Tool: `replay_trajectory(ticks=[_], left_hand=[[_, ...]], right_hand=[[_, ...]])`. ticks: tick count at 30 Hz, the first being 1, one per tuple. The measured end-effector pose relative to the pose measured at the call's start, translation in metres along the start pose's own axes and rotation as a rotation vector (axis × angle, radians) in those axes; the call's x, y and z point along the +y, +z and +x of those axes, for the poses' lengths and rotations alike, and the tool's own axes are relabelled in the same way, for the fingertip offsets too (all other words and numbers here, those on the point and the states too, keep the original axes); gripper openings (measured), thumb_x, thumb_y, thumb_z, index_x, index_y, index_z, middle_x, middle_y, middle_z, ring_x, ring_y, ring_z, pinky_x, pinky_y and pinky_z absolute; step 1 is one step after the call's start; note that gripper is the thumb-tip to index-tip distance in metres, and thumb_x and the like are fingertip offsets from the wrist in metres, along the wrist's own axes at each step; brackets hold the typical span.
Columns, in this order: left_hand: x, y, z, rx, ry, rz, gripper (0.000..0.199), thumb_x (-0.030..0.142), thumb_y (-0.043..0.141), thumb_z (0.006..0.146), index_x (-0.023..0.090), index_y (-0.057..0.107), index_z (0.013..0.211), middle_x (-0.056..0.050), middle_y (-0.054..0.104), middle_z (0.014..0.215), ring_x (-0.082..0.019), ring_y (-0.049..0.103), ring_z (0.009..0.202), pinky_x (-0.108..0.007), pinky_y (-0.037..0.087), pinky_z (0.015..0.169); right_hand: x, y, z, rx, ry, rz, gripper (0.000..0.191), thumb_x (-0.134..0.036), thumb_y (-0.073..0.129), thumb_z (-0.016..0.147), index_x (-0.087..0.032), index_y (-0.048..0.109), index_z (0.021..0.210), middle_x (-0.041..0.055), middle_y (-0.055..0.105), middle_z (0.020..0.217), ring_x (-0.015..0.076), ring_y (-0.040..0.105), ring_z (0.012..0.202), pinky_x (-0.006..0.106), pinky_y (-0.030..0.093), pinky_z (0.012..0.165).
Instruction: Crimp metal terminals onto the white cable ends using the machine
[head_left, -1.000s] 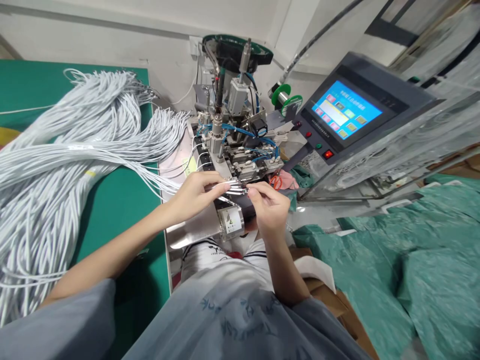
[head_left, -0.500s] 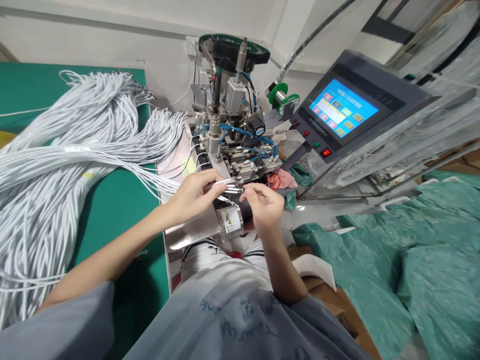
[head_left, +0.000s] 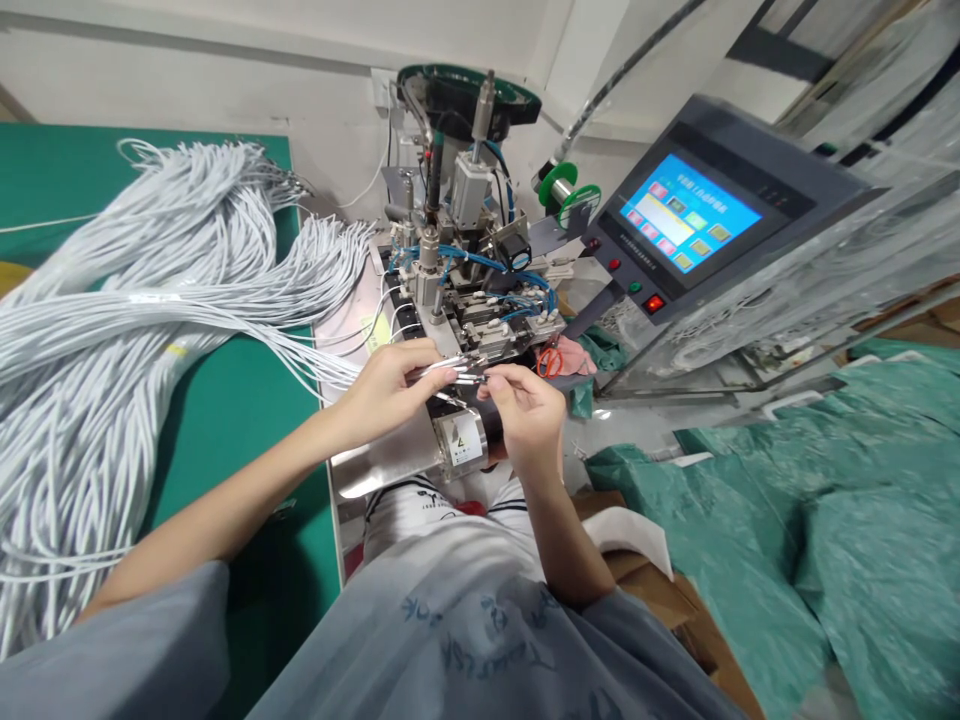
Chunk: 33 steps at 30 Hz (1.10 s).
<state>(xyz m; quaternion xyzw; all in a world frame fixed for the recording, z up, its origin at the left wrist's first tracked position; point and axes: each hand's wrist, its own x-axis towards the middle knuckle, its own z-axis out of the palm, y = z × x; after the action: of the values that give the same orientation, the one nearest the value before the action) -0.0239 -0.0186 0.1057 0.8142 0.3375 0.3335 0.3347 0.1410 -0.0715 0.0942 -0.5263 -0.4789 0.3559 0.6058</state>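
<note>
Cables (head_left: 202, 308), cut off at left, tips (head_left: 469, 379) before the machine (head_left: 461, 270): our left hand (head_left: 394, 390), fingers clamped round several; our right hand (head_left: 529, 408), fingers pinching one, its end hidden.

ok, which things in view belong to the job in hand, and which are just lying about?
In use:
white cables in the left hand, ends at the right hand
likely the cable pile and machine

Apparently lying about:
pink cloth
orange loop handles
green plastic sheeting
</note>
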Motion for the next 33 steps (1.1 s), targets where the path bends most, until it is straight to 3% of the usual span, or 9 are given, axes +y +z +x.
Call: replay_trajectory(ticks=[9, 18, 27, 33], left_hand=[[0.001, 0.0, 0.001, 0.026, 0.008, -0.03, 0.034, 0.03, 0.05, 0.089, 0.015, 0.044, 0.059, 0.003, 0.04, 0.062, -0.009, 0.038, 0.058, -0.022, 0.028, 0.054], [0.002, 0.001, 0.0, 0.07, 0.031, -0.02, 0.035, 0.027, 0.051, 0.088, 0.015, 0.041, 0.057, 0.003, 0.037, 0.061, -0.009, 0.037, 0.059, -0.023, 0.028, 0.054], [0.003, 0.001, -0.002, 0.094, 0.06, -0.023, 0.026, 0.024, 0.054, 0.087, 0.014, 0.049, 0.063, 0.003, 0.039, 0.063, -0.008, 0.037, 0.058, -0.022, 0.028, 0.055], [0.0, 0.003, -0.002, 0.099, 0.064, -0.005, 0.034, 0.024, 0.053, 0.088, 0.015, 0.039, 0.058, 0.004, 0.033, 0.059, -0.007, 0.032, 0.055, -0.022, 0.026, 0.054]], right_hand=[[0.005, 0.004, -0.004, 0.072, -0.027, 0.037, 0.011, -0.025, 0.063, 0.074, -0.018, 0.064, 0.082, 0.0019, 0.066, 0.07, 0.0135, 0.062, 0.063, 0.027, 0.053, 0.063], [0.01, 0.003, -0.004, -0.002, -0.062, 0.008, 0.011, -0.028, 0.059, 0.079, -0.018, 0.063, 0.08, 0.0016, 0.064, 0.073, 0.0136, 0.062, 0.068, 0.026, 0.052, 0.066], [0.009, 0.002, -0.002, -0.024, -0.142, 0.059, 0.004, -0.021, 0.059, 0.078, -0.017, 0.06, 0.077, 0.0017, 0.059, 0.076, 0.0124, 0.058, 0.07, 0.026, 0.05, 0.067], [0.013, 0.003, -0.001, 0.011, -0.14, 0.077, 0.004, -0.022, 0.061, 0.078, -0.018, 0.061, 0.078, 0.0028, 0.06, 0.08, 0.0137, 0.059, 0.073, 0.026, 0.051, 0.067]])
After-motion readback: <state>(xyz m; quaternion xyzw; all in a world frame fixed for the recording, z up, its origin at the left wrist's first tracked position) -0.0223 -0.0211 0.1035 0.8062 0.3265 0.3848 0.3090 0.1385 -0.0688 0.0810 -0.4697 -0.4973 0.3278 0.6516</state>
